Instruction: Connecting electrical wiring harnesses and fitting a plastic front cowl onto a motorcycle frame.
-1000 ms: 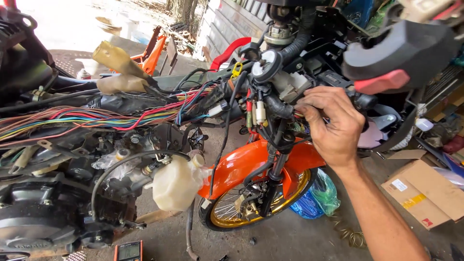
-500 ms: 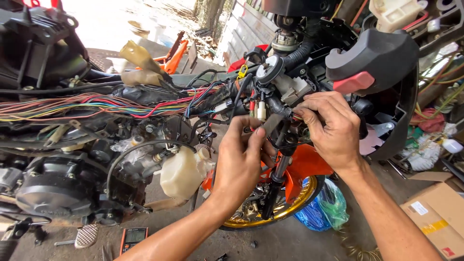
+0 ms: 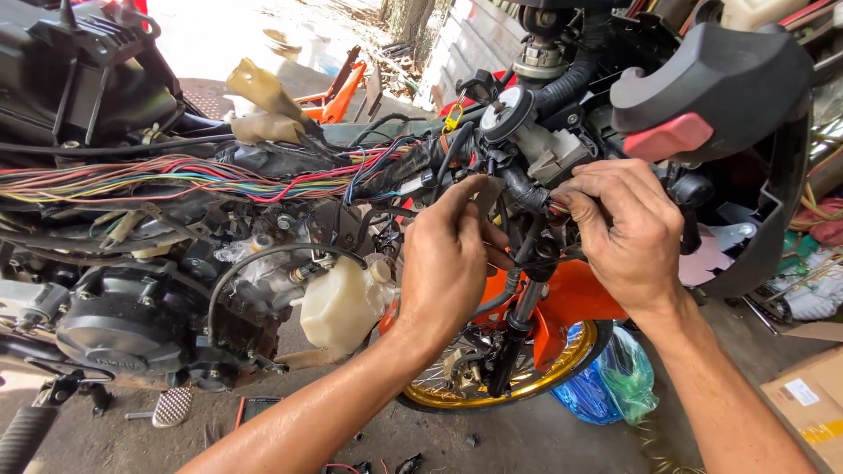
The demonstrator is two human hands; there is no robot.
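Both hands are up at the steering head, left hand (image 3: 448,263) and right hand (image 3: 628,233) each pinched shut on the black wiring bundle (image 3: 527,193), probably steadying it.

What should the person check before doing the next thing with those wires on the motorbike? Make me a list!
1. Both hands on the work: left hand and right hand are both at the black wire bundle under the steering head. Ok.
2. Grip on the wires: the right fingers pinch them. Ok.
3. Connector fully seated: hidden by the hands. Cannot tell.
4. Coloured wire loom tidy: it lies loose and spread along the frame. Not ok.
5. Front wheel steady: its support is out of sight. Cannot tell.
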